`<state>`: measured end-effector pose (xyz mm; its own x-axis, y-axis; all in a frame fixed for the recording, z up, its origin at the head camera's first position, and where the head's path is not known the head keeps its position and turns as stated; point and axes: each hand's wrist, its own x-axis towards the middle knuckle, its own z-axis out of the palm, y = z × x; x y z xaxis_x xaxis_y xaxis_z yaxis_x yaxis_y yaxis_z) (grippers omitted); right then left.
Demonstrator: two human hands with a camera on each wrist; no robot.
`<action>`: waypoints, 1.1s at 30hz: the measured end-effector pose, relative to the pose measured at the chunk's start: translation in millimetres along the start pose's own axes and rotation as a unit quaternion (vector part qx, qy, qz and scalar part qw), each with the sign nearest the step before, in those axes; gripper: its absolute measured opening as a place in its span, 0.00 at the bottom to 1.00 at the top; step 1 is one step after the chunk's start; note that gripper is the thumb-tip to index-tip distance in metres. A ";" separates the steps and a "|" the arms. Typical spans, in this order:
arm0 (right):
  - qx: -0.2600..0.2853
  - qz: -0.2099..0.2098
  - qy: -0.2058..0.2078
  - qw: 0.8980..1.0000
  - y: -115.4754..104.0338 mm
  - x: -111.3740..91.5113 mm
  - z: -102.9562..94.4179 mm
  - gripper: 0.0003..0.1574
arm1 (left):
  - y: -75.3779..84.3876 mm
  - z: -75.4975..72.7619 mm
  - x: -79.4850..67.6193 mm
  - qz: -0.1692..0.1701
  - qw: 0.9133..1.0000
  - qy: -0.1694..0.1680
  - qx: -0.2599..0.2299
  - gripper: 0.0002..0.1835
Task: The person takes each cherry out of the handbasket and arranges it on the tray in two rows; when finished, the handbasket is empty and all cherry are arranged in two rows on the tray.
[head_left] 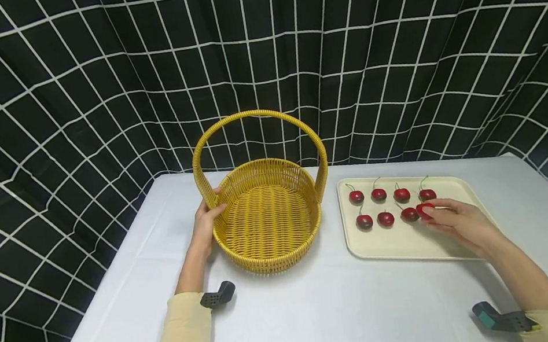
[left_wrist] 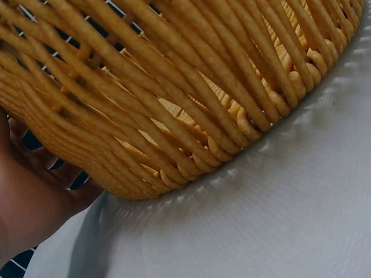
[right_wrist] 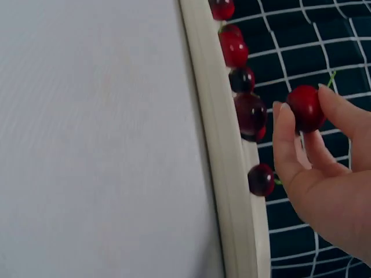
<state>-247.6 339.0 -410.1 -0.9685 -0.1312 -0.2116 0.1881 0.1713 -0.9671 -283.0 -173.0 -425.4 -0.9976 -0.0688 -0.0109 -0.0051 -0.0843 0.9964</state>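
Observation:
A yellow wicker basket point(head_left: 274, 264) with a tall arched handle stands upright on the table, nothing inside it. At its left side, my left hand point(head_left: 203, 223) grips the rim by the foot of the handle, thumb over the edge. The left wrist view shows that hand point(left_wrist: 35, 197) against the woven wall point(left_wrist: 174, 116). Over the right part of a cream tray point(head_left: 395, 244), my right hand point(head_left: 462, 223) pinches a red cherry point(right_wrist: 306, 108) between thumb and fingers, raised off the tray. Several dark red cherries point(head_left: 385, 219) with stems lie beside it in two rows.
A white cloth point(head_left: 326, 315) covers the table under the basket and tray. Behind and at both sides hangs a black curtain point(head_left: 259, 62) with a white grid. Dark camera mounts point(head_left: 218, 296) sit on both wrists.

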 end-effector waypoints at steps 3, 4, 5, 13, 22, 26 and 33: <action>0.038 0.007 0.011 0.999 4.3 -0.3 -7.0 0.42 | -0.8 -0.1 0.1 0.000 1.000 -0.001 0.000 0.27; 0.046 0.013 0.017 0.999 5.1 -0.5 -8.9 0.42 | -1.2 -0.2 0.1 -0.001 1.000 0.001 0.002 0.27; 0.049 0.021 0.023 0.998 6.0 -0.3 -10.6 0.42 | -5.0 -1.2 2.3 0.002 1.000 0.004 0.005 0.27; -0.060 0.096 0.093 0.989 12.3 0.6 -16.3 0.43 | -4.3 -1.4 2.1 -0.006 1.000 0.012 0.010 0.28; -0.170 0.101 0.153 0.968 22.7 5.5 -14.3 0.38 | -4.6 -0.2 1.6 -0.005 1.000 0.015 -0.001 0.28; -0.179 0.085 0.162 0.967 24.0 5.8 -13.5 0.37 | -3.3 0.5 0.4 -0.001 1.000 0.013 -0.005 0.28; -0.174 0.066 0.155 0.970 23.7 5.3 -10.2 0.37 | -2.6 0.9 -0.8 0.000 1.000 0.011 -0.008 0.27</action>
<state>-250.0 352.3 -432.7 -0.9524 0.2044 -0.2260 0.2996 0.4925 -0.8172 -282.3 -171.8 -427.9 -0.9957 -0.0916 -0.0128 -0.0036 -0.0999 0.9950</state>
